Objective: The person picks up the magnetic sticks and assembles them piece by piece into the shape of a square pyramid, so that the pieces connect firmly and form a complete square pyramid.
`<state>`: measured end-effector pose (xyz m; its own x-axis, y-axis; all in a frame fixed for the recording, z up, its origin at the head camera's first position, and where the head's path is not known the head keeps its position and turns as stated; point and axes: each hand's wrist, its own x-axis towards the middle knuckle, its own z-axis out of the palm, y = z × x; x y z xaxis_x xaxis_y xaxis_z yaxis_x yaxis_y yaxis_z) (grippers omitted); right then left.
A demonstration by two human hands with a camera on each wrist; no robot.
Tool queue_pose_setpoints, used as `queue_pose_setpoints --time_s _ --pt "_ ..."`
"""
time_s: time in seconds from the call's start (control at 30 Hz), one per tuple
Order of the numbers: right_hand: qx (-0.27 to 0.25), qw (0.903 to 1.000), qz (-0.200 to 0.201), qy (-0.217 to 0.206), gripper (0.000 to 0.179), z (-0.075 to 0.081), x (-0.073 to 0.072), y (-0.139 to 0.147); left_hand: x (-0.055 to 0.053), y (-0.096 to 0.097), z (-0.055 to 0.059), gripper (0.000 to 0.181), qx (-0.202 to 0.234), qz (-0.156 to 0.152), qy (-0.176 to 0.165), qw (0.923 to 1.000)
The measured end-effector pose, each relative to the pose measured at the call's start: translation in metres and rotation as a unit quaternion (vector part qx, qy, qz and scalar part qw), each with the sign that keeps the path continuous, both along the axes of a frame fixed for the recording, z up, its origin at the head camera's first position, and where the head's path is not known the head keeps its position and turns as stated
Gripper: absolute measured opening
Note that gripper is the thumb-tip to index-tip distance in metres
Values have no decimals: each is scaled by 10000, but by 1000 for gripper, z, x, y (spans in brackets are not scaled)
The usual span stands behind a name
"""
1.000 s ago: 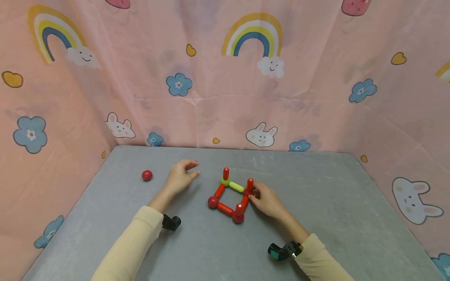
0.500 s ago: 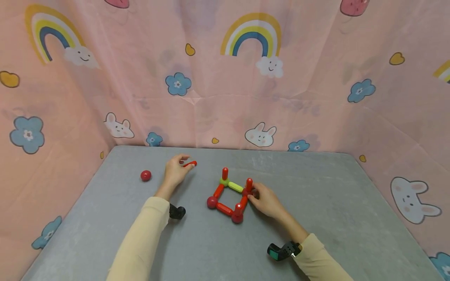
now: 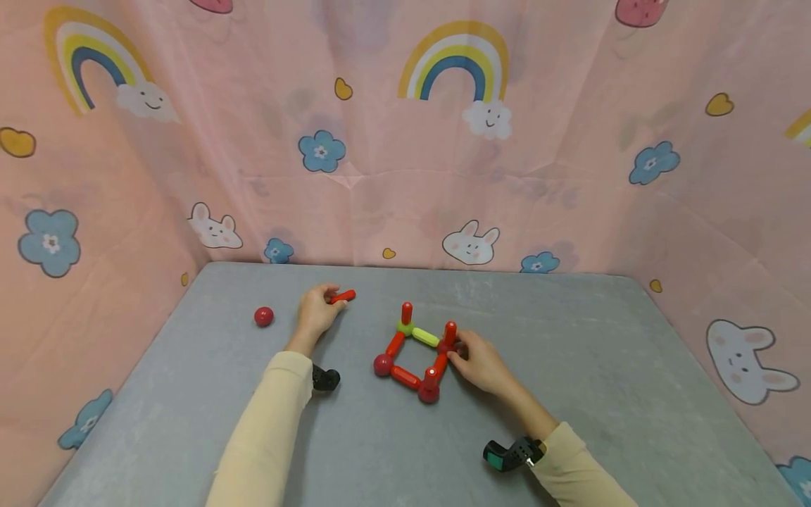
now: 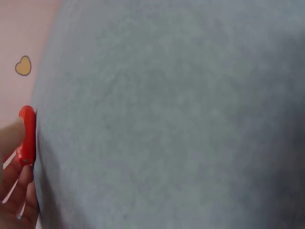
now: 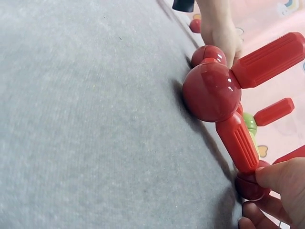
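Note:
My left hand (image 3: 315,311) pinches a red magnetic rod (image 3: 343,297) between thumb and fingers at the back left of the table. In the left wrist view, the same rod (image 4: 28,136) sits at the left edge under the thumb. A square frame of rods and balls lies flat in the middle. My right hand (image 3: 483,362) holds its right corner ball (image 5: 249,186) with thumb and fingertips. Red rods stand up from the green ball (image 3: 405,328), the right ball and the front ball (image 3: 429,391). The left ball (image 3: 383,364) bears no upright rod.
A loose red ball (image 3: 263,316) lies left of my left hand. The grey table (image 3: 355,451) ends at a pink printed curtain (image 3: 380,204) behind and at the sides. Black cameras (image 3: 507,454) are strapped to both wrists.
My left hand has moved a little left and turned, keeping the red rod, which now shows more plainly. The right hand and the frame have stayed in place.

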<state>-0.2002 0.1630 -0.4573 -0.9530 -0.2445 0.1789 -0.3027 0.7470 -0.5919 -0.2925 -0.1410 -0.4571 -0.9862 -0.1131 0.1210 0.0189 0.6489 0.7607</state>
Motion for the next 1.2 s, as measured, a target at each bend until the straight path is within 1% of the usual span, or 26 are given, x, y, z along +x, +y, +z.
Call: queue_pose_setpoints --time_s 0.1,0.2,0.33,0.47,0.63,0.83,1.03,1.2 --pt "-9 10000 16 -23 26 0 0 0 0 3 0 32 -298 93 12 9995" --pt "14 10000 16 -72 26 1 -1 -1 1 5 0 27 -498 129 -2 9987" --pt "16 9999 42 -114 26 0 -1 -1 2 4 3 26 -546 106 -52 9984" --pt "-5 9999 65 -85 25 0 -2 -1 3 1 6 28 -505 -60 -163 9986" --pt "-97 9999 91 -63 26 0 -1 -2 5 -1 9 31 -596 -346 -246 9973" --pt "-131 9998 125 -58 27 -1 -1 0 10 0 12 29 -725 -635 -93 9953" --pt "-86 9999 125 -23 26 -1 -2 0 17 1 17 28 -618 -797 -31 9949" --pt "-50 9999 156 1 25 -1 -1 1 25 2 20 28 -594 -1012 66 9931"
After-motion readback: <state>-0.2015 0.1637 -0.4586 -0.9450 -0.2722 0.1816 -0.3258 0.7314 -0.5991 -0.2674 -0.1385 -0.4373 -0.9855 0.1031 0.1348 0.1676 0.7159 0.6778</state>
